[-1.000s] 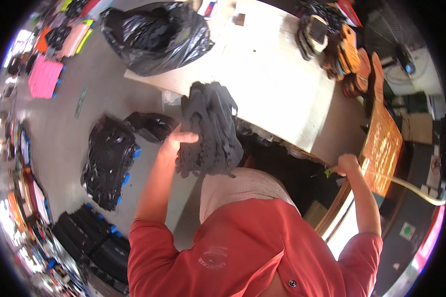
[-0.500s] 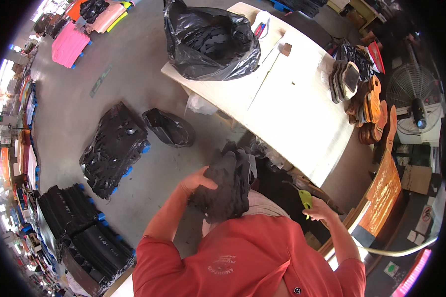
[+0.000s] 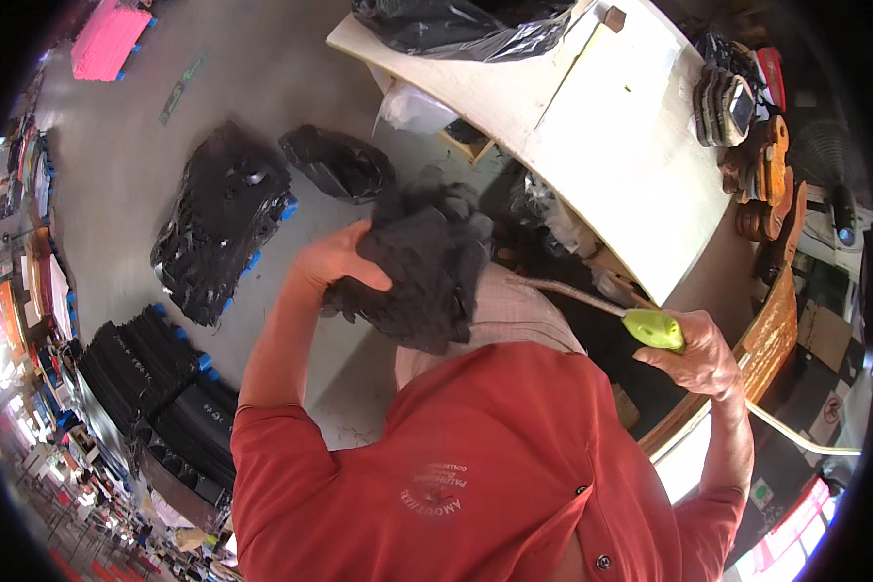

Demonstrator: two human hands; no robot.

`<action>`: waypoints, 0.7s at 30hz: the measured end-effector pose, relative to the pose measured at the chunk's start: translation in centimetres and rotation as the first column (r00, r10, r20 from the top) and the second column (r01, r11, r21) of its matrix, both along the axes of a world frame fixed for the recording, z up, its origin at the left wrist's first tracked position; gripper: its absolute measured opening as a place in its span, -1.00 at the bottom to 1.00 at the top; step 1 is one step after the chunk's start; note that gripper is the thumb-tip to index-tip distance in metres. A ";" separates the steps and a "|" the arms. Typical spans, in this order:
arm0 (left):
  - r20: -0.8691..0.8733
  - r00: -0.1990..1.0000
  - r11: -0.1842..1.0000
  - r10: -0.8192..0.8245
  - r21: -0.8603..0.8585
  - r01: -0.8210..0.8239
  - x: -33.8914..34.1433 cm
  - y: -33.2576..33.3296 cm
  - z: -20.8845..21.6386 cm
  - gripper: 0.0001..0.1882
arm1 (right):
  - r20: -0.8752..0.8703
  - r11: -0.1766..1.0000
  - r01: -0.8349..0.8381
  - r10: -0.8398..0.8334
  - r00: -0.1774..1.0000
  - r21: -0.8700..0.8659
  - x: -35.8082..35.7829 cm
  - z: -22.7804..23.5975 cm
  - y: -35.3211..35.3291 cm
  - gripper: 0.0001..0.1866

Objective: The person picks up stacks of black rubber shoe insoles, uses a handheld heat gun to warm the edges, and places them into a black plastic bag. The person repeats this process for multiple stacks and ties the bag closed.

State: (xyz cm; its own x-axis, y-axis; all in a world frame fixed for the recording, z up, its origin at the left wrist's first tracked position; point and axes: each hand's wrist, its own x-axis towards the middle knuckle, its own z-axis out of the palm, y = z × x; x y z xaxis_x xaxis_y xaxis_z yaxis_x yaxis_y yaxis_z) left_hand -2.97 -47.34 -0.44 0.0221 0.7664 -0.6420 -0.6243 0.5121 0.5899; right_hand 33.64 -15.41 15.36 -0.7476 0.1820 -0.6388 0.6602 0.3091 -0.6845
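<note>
My left hand grips the side of a thick bundle of black cut pieces, thumb lying over its front. The pieces are thin, floppy and fanned out at the edges; their material is hard to tell. The bundle is in front of my lap. In my right hand is a lime-green air blow gun, fingers wrapped round its body. Its long thin nozzle points left toward the bundle, apart from it. A pale hose runs off to the right from behind my wrist.
Ahead stands a white-topped table bearing a black plastic bag. Wooden templates hang at its right, near a fan. On the floor at left lie a black bag, a pile of black scraps and black stacks.
The blow gun has come up and turned, its nozzle now pointing left at the bundle. The bundle's pieces have fanned apart and shifted slightly. My view has tilted down.
</note>
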 end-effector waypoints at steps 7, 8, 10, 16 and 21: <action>0.116 0.935 0.939 -0.336 -0.036 0.342 2.5 -0.9 -1.5 -0.11 | 0.184 1.000 -0.030 0.029 0.982 0.001 -4.8 0.8 2.5 -0.53; 0.158 0.922 0.935 -0.353 0.015 0.356 2.5 -1.1 -1.7 -0.12 | 0.155 0.993 -0.103 0.094 0.984 0.054 -5.2 0.6 2.6 -0.51; 0.224 0.898 0.925 -0.378 0.051 0.376 2.2 -1.4 -1.9 -0.14 | 0.218 0.992 -0.108 0.093 0.972 0.061 -6.1 0.4 3.2 -0.49; 0.214 0.890 0.915 -0.403 0.082 0.394 2.8 -3.2 -3.4 -0.24 | 0.331 0.987 -0.159 0.160 0.930 -0.029 -8.4 -0.4 2.5 -0.50; 0.383 0.920 0.997 -0.080 0.033 0.073 3.5 -6.0 -6.5 -0.15 | 0.426 0.971 -0.231 0.236 0.873 -0.066 -7.9 -1.1 1.3 -0.47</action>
State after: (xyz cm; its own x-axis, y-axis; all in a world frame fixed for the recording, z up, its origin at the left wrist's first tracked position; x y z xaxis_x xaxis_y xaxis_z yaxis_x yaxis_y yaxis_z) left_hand 0.54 -53.30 -6.92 0.3229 0.7638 -0.5589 -0.7641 0.5588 0.3223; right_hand 25.77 -14.14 14.22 -0.4205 0.0259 -0.9069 0.7991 0.4840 -0.3567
